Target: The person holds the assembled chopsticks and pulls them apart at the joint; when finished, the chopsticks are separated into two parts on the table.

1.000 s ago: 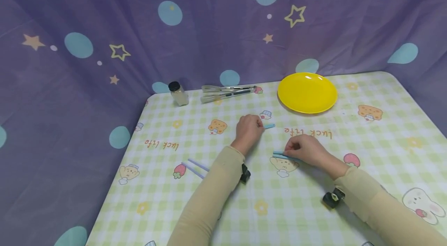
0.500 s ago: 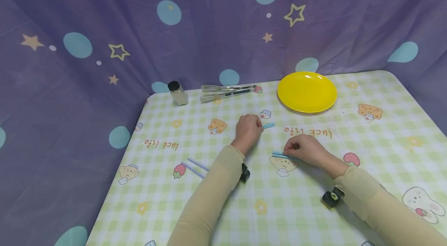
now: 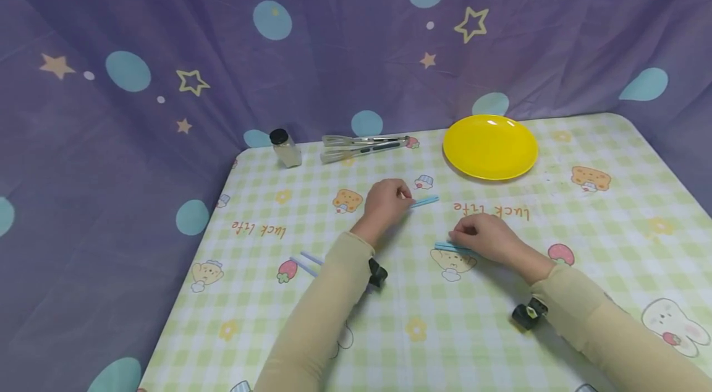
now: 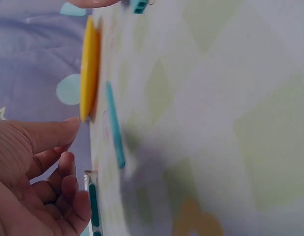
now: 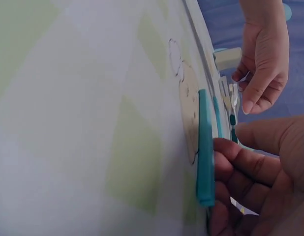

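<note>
A narrow light blue bar [image 3: 425, 201] lies on the tablecloth in the middle of the head view. Just left of it is my left hand [image 3: 387, 201], fingers loosely bent and holding nothing; the left wrist view shows a gap between its fingertips and the bar [image 4: 115, 125]. Closer to me lies a second light blue bar [image 3: 453, 248], made of two parallel strips. My right hand [image 3: 486, 237] is over its right end. In the right wrist view the thumb stands off this bar [image 5: 205, 147], while the bent fingers are right beside it.
At the back stand a yellow plate [image 3: 491, 148], metal tongs [image 3: 364, 149] and a jar with a black lid [image 3: 287, 151]. Two thin purple sticks [image 3: 305, 265] lie partly hidden under my left sleeve. A purple curtain [image 3: 334, 39] hangs behind the table.
My left hand has let go of the far blue bar and drawn back slightly left, baring more of it. My right fingertips have lifted a little off the near bar. Both bars stay in place.
</note>
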Demonstrator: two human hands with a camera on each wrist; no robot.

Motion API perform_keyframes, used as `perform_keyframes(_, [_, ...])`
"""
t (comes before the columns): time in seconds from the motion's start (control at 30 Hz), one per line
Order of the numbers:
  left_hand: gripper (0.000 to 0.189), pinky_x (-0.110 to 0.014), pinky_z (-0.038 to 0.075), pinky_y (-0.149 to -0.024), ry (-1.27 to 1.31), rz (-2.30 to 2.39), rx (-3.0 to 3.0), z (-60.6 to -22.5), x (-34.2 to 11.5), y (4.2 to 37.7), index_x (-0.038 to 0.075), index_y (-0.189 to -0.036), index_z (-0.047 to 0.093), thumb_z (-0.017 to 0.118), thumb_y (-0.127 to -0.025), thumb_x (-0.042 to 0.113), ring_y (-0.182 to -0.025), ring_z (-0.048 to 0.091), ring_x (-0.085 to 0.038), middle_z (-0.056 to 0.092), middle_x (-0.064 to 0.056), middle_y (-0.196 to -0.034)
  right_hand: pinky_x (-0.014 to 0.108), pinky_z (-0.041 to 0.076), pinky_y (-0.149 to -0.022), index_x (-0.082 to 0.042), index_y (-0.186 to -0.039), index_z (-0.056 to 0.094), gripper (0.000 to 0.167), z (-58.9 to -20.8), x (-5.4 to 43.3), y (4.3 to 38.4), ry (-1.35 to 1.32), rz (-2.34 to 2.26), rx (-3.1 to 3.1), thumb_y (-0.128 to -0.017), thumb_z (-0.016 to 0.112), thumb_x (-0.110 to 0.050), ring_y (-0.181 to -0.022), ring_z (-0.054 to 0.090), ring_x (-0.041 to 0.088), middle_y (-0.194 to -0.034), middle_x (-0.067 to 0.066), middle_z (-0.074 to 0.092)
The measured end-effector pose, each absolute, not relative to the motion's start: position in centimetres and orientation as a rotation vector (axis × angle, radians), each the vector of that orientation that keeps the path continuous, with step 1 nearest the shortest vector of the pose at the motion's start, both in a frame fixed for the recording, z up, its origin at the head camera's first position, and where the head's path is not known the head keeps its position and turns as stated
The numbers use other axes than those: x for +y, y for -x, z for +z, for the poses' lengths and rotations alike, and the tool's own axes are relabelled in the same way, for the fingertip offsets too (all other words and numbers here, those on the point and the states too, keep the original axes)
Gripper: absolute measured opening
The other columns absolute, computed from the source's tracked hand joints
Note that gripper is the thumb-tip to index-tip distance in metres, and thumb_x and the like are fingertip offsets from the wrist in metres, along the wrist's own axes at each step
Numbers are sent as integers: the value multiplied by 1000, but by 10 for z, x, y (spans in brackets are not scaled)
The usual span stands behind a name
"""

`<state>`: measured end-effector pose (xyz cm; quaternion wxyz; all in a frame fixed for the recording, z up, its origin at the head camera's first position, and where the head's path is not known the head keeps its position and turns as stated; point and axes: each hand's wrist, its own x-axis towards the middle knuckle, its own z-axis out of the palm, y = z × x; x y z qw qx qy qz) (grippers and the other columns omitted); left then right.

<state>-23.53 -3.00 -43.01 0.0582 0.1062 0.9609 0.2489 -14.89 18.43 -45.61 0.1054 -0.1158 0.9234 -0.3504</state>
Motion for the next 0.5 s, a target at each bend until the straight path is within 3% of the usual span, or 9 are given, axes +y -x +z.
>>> perform_keyframes(0.3, [8, -32, 41, -63, -379, 911, 2851, -421, -60, 219, 18, -83, 68, 74, -88, 22, -66, 50, -17, 58, 2, -73, 35, 42, -70, -13, -84, 71, 13, -449, 169, 144, 378, -1092, 2813, -94, 64, -18, -71, 51, 14, -76, -7, 63])
perform_keyframes(0.5, [10, -32, 41, -64, -462, 946, 2805, -420, -85, 207, 17, -81, 67, 75, -87, 19, -66, 51, -17, 59, 3, -73, 37, 48, -73, -10, -89, 74, 11, -444, 150, 140, 460, -1191, 2808, -93, 64, -14, -75, 59, 13, -83, -5, 69])
